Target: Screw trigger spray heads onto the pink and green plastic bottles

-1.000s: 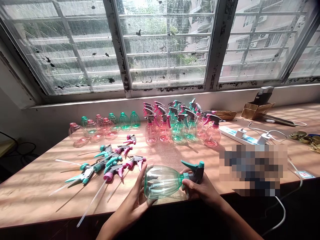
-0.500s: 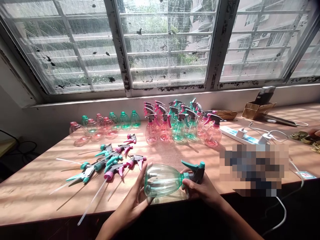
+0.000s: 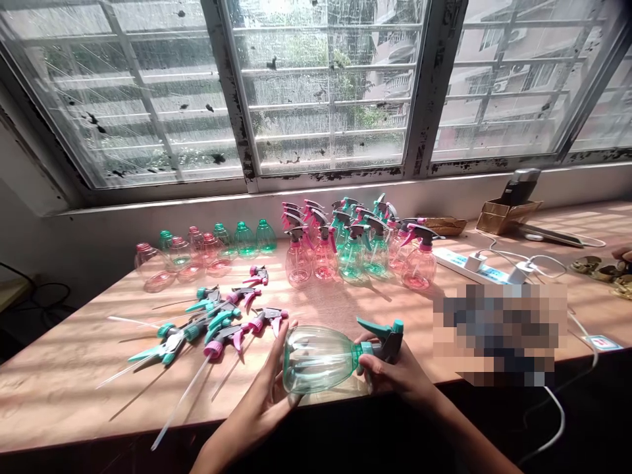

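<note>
A clear green spray bottle [image 3: 318, 361] lies on its side in the air at the table's front edge, its base to the left. My left hand [image 3: 270, 392] is closed around the base end. At the neck, my right hand [image 3: 395, 374] pinches the teal collar of the trigger sprayer [image 3: 394, 341], which sits on the bottle's mouth with its teal lever pointing up and left. Some right fingers are hidden behind the neck. Left of my hands lies a pile of loose trigger sprayers [image 3: 217, 322], teal and pink, with thin tubes.
Several open bottles [image 3: 217, 253], pink and green, stand at the back left. Bottles with sprayers fitted [image 3: 353, 253] are grouped at the back middle. To the right are a power strip [image 3: 471, 268], a cardboard box [image 3: 506, 217], a blurred patch and another person's hand [image 3: 623, 255].
Both hands keep their hold on the bottle and sprayer, which have hardly moved. The whole view has shifted very slightly.
</note>
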A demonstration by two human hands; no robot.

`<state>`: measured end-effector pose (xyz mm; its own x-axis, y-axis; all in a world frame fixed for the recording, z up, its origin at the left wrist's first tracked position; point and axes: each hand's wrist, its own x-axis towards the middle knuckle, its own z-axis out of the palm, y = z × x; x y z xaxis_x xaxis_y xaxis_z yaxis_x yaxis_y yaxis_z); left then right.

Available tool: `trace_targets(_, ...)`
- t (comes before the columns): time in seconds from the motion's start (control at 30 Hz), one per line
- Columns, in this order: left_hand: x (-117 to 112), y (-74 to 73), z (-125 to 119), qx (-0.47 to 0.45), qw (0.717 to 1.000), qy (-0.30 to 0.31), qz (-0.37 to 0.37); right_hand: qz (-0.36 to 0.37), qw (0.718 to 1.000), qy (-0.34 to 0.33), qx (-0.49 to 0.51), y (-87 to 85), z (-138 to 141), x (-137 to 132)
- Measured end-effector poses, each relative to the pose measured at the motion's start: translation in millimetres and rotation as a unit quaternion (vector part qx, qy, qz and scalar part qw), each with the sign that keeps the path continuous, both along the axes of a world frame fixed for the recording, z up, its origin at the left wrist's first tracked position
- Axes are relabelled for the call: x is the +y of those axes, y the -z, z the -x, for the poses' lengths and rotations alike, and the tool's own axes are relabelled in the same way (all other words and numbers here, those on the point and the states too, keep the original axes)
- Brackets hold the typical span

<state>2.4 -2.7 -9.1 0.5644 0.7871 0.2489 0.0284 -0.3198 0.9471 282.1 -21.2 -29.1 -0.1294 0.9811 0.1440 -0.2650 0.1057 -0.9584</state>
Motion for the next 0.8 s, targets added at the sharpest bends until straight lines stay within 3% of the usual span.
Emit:
trace_targets(0.1, -0.7, -1.9, -1.9, -0.021, 1.000, 0.007, 0.014, -0.001, 1.000, 0.005, -0.006, -1.4, 0.1, -0.2)
trace_targets(0.23, -2.2, -7.0, -2.0, 0.022, 1.000, -0.001, 0.015, -0.001, 1.000, 0.012, -0.012, -5.0, 0.5, -0.9)
trace_targets(0.37, -0.4, -2.4, 1.6, 0.064, 0.998, -0.016, -0.002, -0.002, 1.000, 0.013, -0.004, -4.5, 1.0, -0.7)
trace_targets(0.6, -1.2, -0.3, 0.3, -0.010, 1.000, 0.020, 0.007, -0.003, 1.000, 0.017, -0.002, -0.9, 0.2, -0.4)
trace_targets(0.8, -4.9, -6.3, 0.5, 0.056, 0.998, -0.016, 0.007, -0.004, 1.000, 0.007, -0.018, -3.9, 0.1, -0.8)
